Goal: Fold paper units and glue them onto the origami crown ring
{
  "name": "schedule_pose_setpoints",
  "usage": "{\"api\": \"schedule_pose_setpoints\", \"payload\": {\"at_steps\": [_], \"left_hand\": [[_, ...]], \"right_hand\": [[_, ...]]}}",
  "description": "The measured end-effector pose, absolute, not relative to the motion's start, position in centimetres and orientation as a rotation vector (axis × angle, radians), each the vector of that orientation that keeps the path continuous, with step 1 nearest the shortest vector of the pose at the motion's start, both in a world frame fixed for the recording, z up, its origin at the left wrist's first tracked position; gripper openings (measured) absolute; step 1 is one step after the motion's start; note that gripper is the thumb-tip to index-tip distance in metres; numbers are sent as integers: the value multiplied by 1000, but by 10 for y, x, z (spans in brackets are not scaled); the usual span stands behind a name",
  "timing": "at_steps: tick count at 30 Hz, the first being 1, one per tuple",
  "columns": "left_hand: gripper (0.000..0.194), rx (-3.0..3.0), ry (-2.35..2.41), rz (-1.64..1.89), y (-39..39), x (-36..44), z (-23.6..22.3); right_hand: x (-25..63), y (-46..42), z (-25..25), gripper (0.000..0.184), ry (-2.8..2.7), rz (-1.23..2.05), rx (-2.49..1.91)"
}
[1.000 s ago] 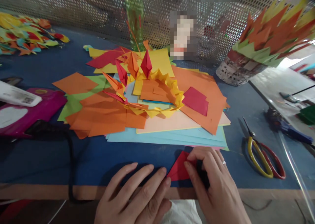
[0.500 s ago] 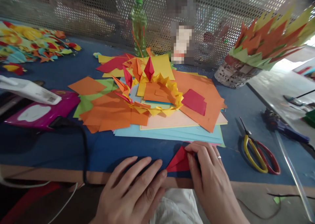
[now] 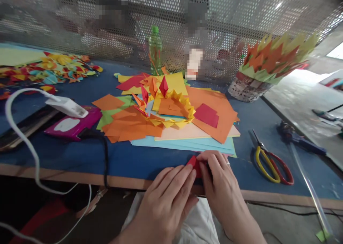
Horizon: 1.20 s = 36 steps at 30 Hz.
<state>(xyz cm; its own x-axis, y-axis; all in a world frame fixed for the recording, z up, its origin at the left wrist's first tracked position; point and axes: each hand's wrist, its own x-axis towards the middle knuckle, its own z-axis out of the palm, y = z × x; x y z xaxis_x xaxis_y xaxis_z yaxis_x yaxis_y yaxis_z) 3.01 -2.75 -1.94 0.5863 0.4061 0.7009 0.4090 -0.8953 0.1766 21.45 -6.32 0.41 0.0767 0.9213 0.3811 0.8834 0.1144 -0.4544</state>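
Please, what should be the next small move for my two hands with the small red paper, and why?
I would probably press the left hand gently down on the small red paper while the right hand holds it. The left fingertips already lie over it, and the right thumb and forefinger pinch its other side, near the table edge.

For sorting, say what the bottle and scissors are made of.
The bottle looks like glossy plastic, its green body see-through, but possibly glass. The scissors look metal, a glint at the pivot, with smooth yellow and red handles, perhaps plastic-coated.
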Motion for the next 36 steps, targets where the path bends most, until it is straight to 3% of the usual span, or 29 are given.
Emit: {"api": "schedule_pose_setpoints", "payload": {"at_steps": [6, 17, 23, 25, 29, 36], "left_hand": [[27, -2788, -718, -1241, -26, 37, -21], [22, -2830, -748, -1226, -26, 35, -13], [20, -2761, -732, -1227, -23, 32, -12], [22, -2783, -710, -1215, -24, 32, -12], [28, -2830, -657, -1194, -27, 32, -15], [25, -2767, -720, -1189, -33, 37, -14]], "right_hand": [[232, -66, 8, 24, -1806, 120, -1741], [234, -57, 15, 9, -1929, 205, -1802], [230, -68, 19, 15, -1962, 207, -1777], [229, -74, 19, 9, -1974, 149, -1727], [235, -86, 14, 43, -2112, -81, -1650], [243, -103, 2, 32, -2159, -156, -1542]]}}
